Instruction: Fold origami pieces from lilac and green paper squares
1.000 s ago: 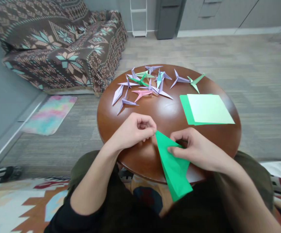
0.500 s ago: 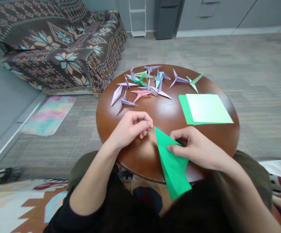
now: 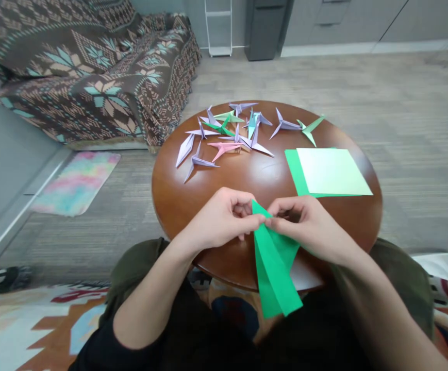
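Both hands, left [image 3: 233, 217] and right [image 3: 304, 224], pinch folded green paper [image 3: 272, 268].

Black sleeve [image 3: 138, 342] on the left arm, dark olive trousers [image 3: 401, 273], bare hands [image 3: 233, 219].

The green paper [image 3: 272, 273] is a plain bright sheet folded into a long, narrow shape, partly open, with creases running along its length. Its pointed tip aims between eleven and twelve o'clock, and its wider, split lower end spreads towards five and six. A flap juts out at about four o'clock from the tip. Pinched near the top between the left hand [image 3: 235, 219] and right hand [image 3: 312, 226], it reaches past the counter's [image 3: 177, 190] six o'clock edge
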`<state>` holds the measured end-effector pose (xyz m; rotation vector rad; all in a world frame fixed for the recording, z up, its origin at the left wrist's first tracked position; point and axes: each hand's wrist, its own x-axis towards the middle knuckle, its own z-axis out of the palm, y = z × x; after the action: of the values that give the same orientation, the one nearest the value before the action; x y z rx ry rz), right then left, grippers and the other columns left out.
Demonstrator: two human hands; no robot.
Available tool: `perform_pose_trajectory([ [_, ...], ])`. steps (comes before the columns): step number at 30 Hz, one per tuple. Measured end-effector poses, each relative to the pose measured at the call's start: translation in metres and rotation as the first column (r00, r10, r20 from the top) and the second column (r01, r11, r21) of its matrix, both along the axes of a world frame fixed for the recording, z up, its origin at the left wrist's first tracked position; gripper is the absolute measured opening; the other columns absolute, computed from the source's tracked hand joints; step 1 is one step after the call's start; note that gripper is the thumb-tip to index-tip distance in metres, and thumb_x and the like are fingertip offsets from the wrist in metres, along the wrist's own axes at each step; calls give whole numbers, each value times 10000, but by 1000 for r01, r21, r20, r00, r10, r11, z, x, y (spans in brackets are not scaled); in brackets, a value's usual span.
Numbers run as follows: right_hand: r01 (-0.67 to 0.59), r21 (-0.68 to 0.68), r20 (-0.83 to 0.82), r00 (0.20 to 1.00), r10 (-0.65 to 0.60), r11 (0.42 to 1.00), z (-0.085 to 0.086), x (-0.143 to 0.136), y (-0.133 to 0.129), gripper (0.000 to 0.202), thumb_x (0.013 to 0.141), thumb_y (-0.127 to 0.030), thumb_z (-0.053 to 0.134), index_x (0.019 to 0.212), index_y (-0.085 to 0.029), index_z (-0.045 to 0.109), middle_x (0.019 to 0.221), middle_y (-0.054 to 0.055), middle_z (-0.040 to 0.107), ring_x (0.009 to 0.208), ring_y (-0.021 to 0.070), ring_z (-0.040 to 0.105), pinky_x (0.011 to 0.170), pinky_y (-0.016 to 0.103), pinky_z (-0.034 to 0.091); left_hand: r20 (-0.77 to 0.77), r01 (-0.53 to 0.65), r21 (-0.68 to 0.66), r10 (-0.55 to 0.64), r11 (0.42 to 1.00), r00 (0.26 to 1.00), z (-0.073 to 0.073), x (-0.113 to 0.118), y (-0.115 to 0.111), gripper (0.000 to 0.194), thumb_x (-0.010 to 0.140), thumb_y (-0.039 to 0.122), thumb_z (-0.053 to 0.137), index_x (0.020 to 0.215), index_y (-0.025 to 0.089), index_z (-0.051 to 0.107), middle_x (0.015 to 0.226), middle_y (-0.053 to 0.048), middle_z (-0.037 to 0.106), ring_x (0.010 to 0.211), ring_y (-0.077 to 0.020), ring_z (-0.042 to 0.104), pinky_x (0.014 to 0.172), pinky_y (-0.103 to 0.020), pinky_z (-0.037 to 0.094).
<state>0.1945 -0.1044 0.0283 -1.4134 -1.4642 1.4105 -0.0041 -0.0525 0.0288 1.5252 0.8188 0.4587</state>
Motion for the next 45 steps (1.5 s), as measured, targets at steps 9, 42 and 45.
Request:
perform_pose_trajectory([
  [9,-61,13,45,997,60,998,-3,2,-3,122,799,-234,680,700,-163,683,615,-38,555,589,108,443,550,256,336,27,-7,5,7,1000,1000,1,-3,2,147,840,219,729,738,132,668,552,44,604,447,-57,548,439,-146,415],
  [42,156,255,137,971,-195,954,3,4,-6,200,898,-296,682,725,-194,690,695,-8,652,634,153,555,568,262,418,95,-127,-20,128,992,987,2,-9,6,348,907,447,720,742,158,619,612,17,618,541,-111,598,529,-203,469],
  [45,187,368,188,944,-270,911,10,-1,-13,193,901,-294,700,732,-201,712,641,-16,614,587,143,523,533,261,391,83,-25,-48,29,999,996,6,-5,0,356,866,438,775,731,142,632,639,24,588,577,-91,543,534,-192,404],
])
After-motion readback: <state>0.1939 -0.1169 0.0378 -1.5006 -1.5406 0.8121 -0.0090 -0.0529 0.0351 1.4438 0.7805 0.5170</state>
